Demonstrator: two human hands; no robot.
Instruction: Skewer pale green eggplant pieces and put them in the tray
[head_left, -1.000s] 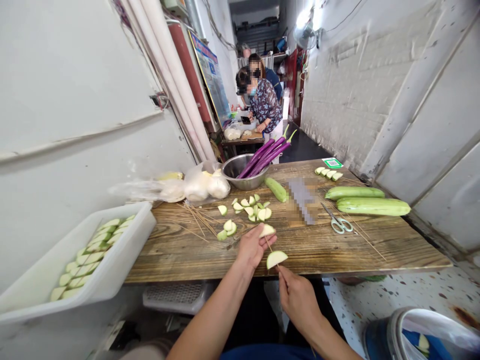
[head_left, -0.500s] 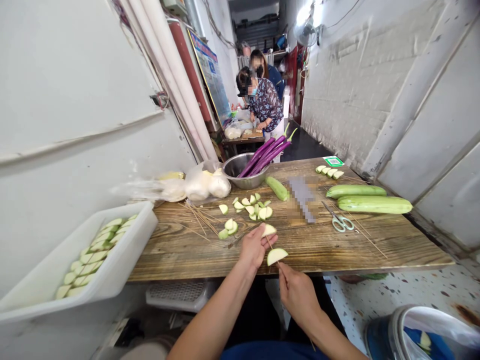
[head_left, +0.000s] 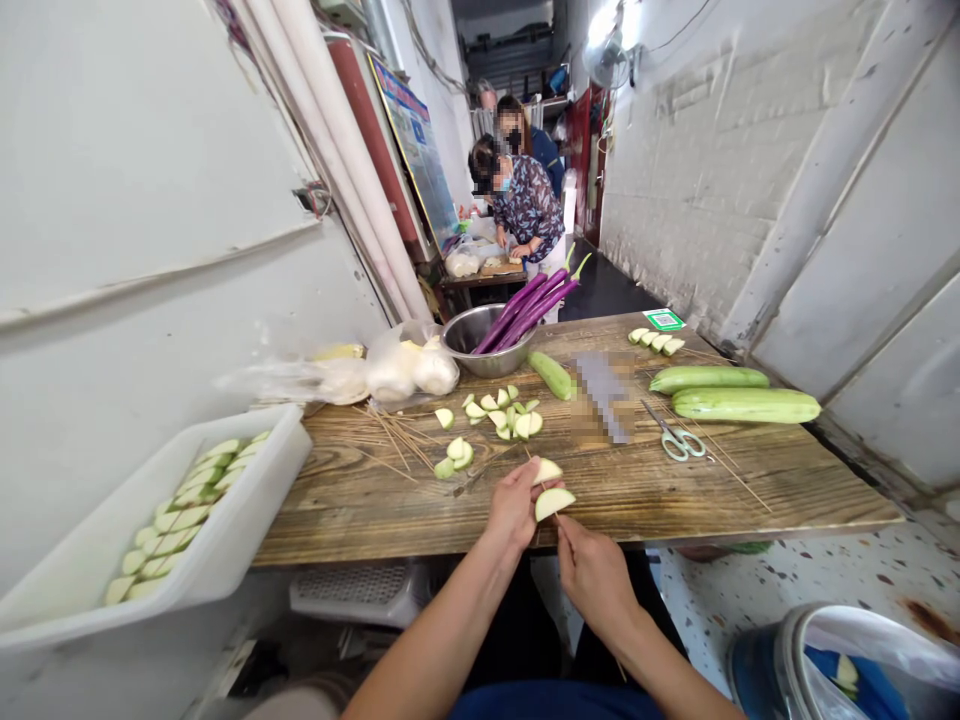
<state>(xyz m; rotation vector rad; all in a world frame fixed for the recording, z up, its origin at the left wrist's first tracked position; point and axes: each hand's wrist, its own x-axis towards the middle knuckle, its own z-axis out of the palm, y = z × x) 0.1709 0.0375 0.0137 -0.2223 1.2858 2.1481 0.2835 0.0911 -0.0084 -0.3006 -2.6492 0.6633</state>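
My left hand (head_left: 516,502) is closed around a half-moon zucchini slice (head_left: 548,471) near the table's front edge. A wooden skewer runs through that slice, its tip poking out just beyond. Closer to me, a second zucchini slice (head_left: 555,503) sits on the same skewer, a small gap from the first. My right hand (head_left: 596,565) pinches the skewer (head_left: 622,670) right below this second slice, and the skewer's tail shows under my wrist. Several loose zucchini pieces (head_left: 501,413) lie on the wood beyond my hands.
A white tub (head_left: 266,500) of skewered slices stands left. Loose skewers (head_left: 386,432), a steel bowl (head_left: 480,362) with purple eggplants (head_left: 525,312), whole zucchinis (head_left: 746,404), scissors (head_left: 679,440) and a blurred knife-like shape (head_left: 600,390) occupy the table (head_left: 360,520). Two people (head_left: 529,205) stand behind; a lined bucket (head_left: 795,650) is lower right.
The skewer tip has come out past the far slice. The two slices are closer together, and my left hand has shifted slightly toward me and to the right.
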